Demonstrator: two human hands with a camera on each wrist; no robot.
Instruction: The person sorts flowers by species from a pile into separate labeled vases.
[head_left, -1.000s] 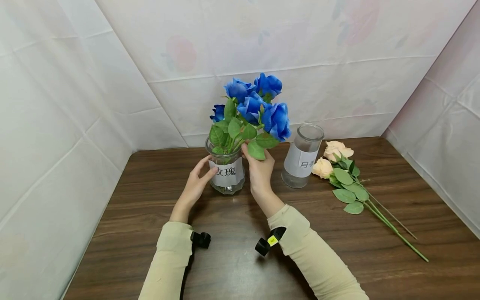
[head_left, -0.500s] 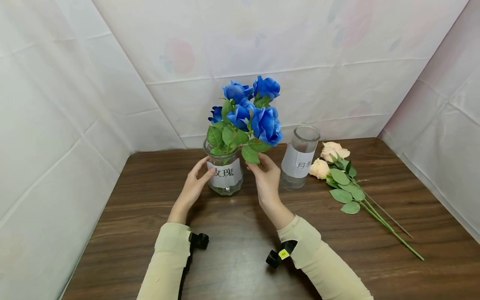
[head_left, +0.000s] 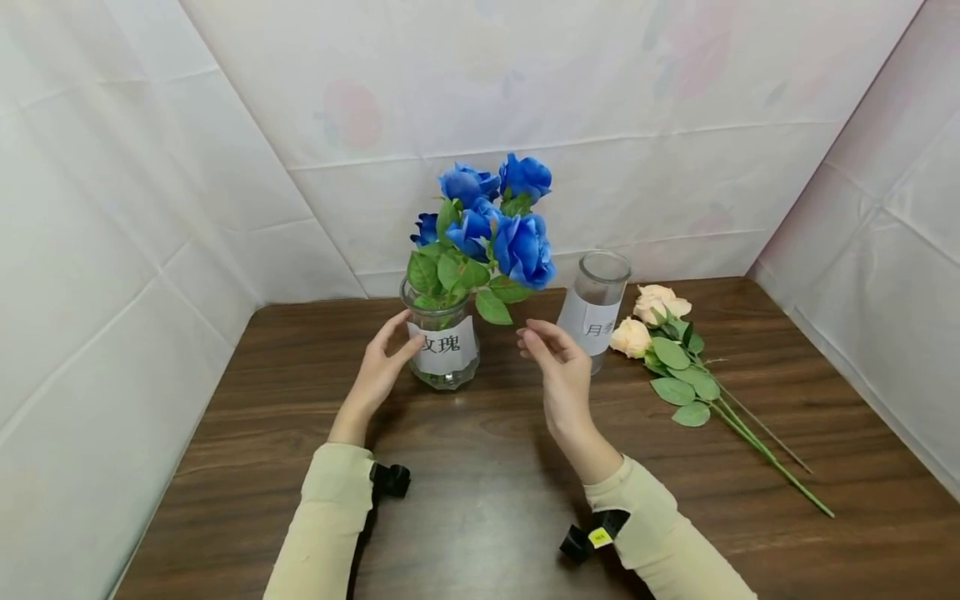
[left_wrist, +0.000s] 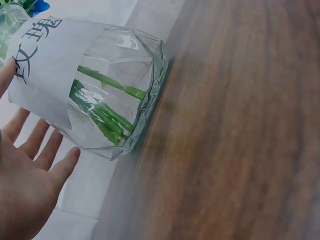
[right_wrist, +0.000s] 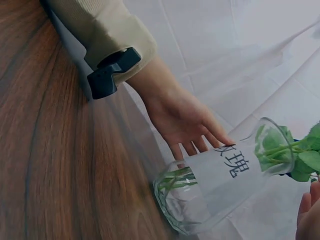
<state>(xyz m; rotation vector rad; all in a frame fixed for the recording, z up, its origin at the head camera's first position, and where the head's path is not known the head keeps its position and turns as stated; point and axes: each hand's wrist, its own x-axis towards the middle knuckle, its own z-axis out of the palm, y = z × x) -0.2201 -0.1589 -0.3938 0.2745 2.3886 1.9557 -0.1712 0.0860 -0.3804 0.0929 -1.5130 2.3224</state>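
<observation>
Blue roses (head_left: 522,250) with green leaves stand in a glass vase (head_left: 444,346) that bears a white paper label with Chinese characters. My left hand (head_left: 377,367) holds the vase by its left side, the thumb on the label and the fingers round toward the back. Cut green stems (left_wrist: 112,120) show through the vase's faceted base in the left wrist view. Apart from the flowers, my right hand (head_left: 564,379) hangs in the air between the two vases, fingers loosely bent and holding nothing. In the head view it overlaps the second vase's lower left.
A second, taller glass vase (head_left: 606,287) with a white label stands to the right, with no flowers in it. Peach-coloured flowers (head_left: 662,303) on long green stems lie on the brown wooden table (head_left: 465,508). White cloth (head_left: 600,67) hangs behind and at both sides.
My right hand has let go near the blue roses' leaves and moved right, toward me. The front blue roses have shifted slightly left. My left hand stays at the vase.
</observation>
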